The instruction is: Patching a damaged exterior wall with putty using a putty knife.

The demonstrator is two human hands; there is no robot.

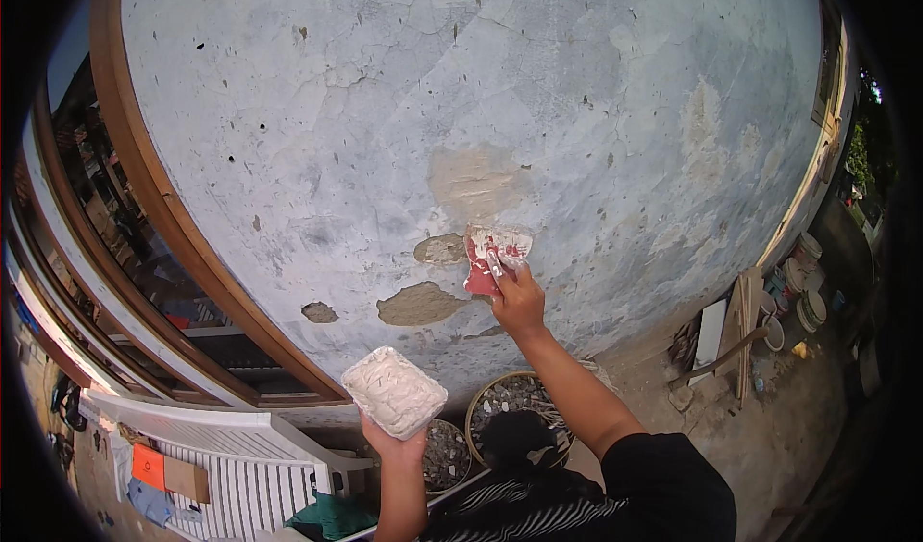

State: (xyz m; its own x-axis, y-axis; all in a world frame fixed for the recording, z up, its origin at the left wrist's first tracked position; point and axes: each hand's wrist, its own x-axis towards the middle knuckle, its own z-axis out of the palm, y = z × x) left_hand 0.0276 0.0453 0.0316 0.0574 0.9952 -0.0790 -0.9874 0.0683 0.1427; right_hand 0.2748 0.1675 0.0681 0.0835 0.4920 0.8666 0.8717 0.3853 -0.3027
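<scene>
Two hands were at work in the head view. The right hand [517, 297] was raised to the wall [385, 110], its fingers closed round a red scraper [484, 271] whose putty-smeared blade [500, 244] lay flat against the plaster, just right of a bare brown patch [440, 249]. A larger bare patch [420, 304] sat below and to the left, a small one [319, 312] farther left — all on pale, cracked paint. The left hand [392, 438] gripped from beneath a small tray of white putty [394, 391], held up level, well apart from the scraper. A brown window frame [154, 186] curved along the left. Below stood a white slatted chair [231, 465], two pots filled with gravel [510, 403], and, far right, stacked buckets [803, 283] beside leaning boards [742, 331]
</scene>
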